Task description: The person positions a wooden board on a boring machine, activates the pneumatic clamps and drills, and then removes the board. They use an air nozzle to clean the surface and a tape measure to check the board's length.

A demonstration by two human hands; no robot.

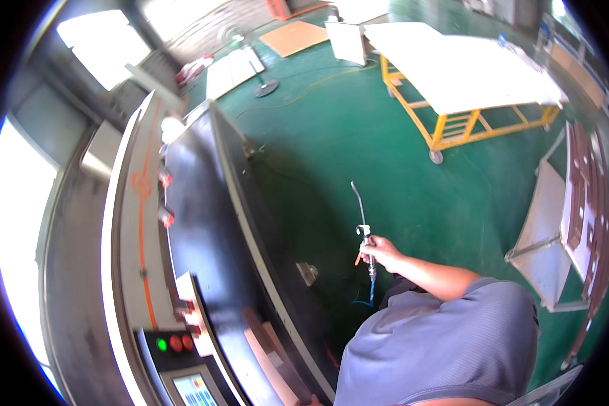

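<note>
My right hand [384,253] is closed round an air blow gun [370,252] with a long, thin metal tube bent near its tip. An orange lever hangs beside the fingers, and a blue hose runs down from the gun's lower end. The tube points away from me, over the green floor. Only a sliver of my left hand [312,400] shows at the bottom edge; its fingers are hidden. Close to it, a brown strip [275,352] and a pale piece lie on the dark bed of a long machine [206,196].
The machine's control panel [191,386] has a lit green button, red buttons and a screen. A yellow-framed wheeled table [446,139] with a white top stands far right. Nearer right is a rack [555,237] with brown strips. A fan base [266,88] and flat boards are farther off.
</note>
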